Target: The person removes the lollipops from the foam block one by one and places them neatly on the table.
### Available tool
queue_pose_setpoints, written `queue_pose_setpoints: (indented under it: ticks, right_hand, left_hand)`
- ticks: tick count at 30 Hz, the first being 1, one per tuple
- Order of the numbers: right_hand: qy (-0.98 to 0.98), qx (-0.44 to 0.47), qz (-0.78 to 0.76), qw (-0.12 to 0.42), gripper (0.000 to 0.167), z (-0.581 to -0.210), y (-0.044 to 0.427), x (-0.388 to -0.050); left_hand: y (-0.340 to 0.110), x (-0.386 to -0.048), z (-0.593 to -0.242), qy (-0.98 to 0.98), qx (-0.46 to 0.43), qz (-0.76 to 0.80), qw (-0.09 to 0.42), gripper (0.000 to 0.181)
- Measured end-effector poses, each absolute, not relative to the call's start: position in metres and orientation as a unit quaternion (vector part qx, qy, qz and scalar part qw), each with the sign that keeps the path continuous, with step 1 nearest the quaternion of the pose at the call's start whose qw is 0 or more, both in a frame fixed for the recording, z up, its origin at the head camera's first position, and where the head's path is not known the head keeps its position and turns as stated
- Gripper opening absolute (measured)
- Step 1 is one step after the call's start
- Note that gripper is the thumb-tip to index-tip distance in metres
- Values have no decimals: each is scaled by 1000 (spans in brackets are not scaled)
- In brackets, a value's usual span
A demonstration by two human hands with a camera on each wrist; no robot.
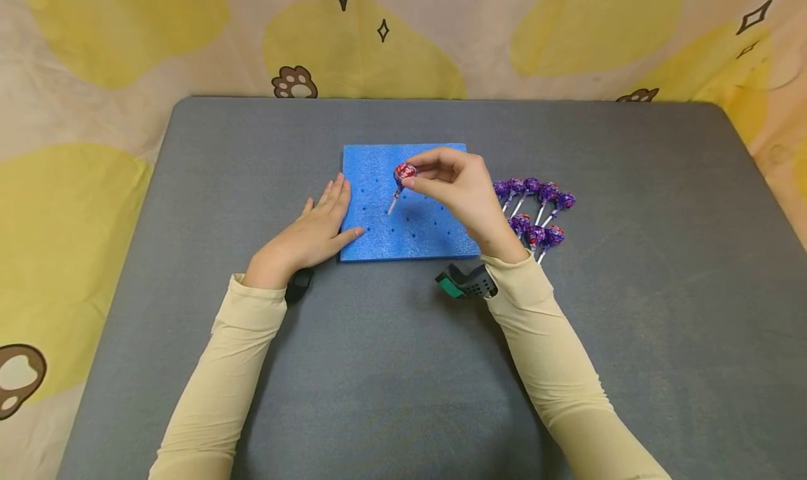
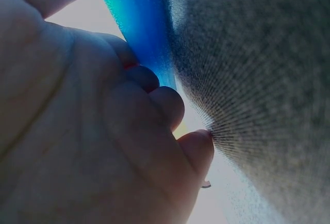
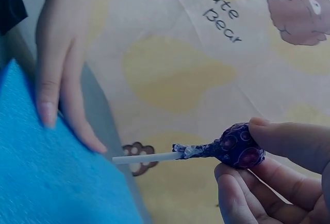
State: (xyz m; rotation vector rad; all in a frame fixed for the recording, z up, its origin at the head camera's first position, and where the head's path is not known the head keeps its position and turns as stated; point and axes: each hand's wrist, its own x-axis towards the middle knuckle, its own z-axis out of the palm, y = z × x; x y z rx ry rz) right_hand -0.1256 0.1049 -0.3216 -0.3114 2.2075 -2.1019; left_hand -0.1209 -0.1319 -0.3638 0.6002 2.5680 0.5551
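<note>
A lollipop (image 1: 405, 172) in a red and purple wrapper is pinched at its candy head by my right hand (image 1: 457, 186), above the blue foam board (image 1: 372, 245). Its white stick points down and toward the left in the head view. In the right wrist view the wrapped lollipop (image 3: 241, 145) sits between thumb and fingertips, stick apart from the board. My left hand (image 1: 312, 228) lies with straight fingers along the board's left edge, thumb over its top. Small dark holes dot the board; part of it is hidden by my right hand.
Several purple-wrapped lollipops (image 1: 548, 191) lie in two rows on the grey table (image 1: 662, 312), right of the board and partly behind my right wrist. Each wrist wears a dark strap (image 1: 466, 282). A patterned yellow and cream cloth (image 1: 403, 45) hangs behind the table.
</note>
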Motion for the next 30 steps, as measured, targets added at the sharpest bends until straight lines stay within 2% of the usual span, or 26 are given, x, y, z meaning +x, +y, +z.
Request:
queue_pose_setpoints:
  ticks: [19, 30]
  right_hand:
    - [678, -76, -731, -36, 13, -323, 175, -118]
    - [674, -20, -737, -53, 10, -335, 219, -105]
  left_hand:
    - [-133, -122, -368, 927, 226, 201, 222, 78]
    - [-134, -122, -368, 926, 225, 206, 222, 78]
